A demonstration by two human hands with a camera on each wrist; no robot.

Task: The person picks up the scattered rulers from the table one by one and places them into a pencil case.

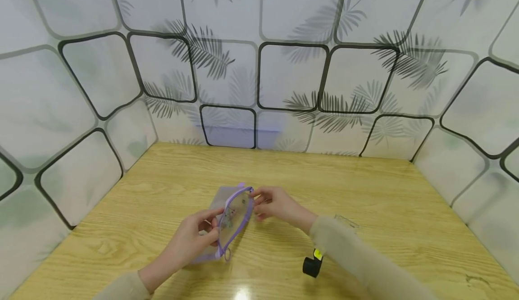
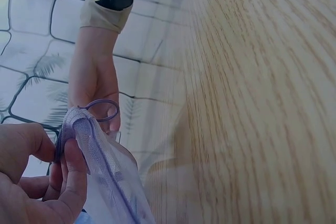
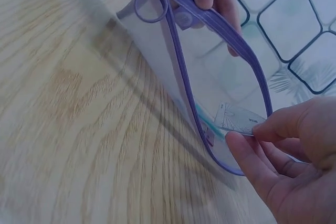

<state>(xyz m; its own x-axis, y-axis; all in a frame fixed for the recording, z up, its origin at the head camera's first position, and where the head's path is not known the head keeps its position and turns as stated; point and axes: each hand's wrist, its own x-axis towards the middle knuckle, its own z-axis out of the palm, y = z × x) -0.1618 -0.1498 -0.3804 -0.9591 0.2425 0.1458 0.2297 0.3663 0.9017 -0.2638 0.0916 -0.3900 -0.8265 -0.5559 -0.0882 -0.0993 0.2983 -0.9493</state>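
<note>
A see-through zip pouch (image 1: 211, 205) with a purple zipper and ring pull (image 3: 150, 7) stands unzipped on the table, its mouth spread toward the right. My left hand (image 1: 194, 237) pinches the near rim of the mouth between thumb and fingers, as the left wrist view (image 2: 42, 166) shows close up. At the far end of the mouth is my right hand (image 1: 279, 205). In the right wrist view, its thumb and fingers pinch a clear flat protractor (image 3: 236, 119) with fine printed lines, which lies across the opening. Inside the pouch, a teal edge and a small purple item show faintly.
The wood table (image 1: 365, 192) is bounded by patterned white walls (image 1: 227, 79) at the back and sides. A faint clear outlined piece (image 1: 346, 221) lies beside the right sleeve. A black device with a yellow label (image 1: 312, 266) sits at the right wrist.
</note>
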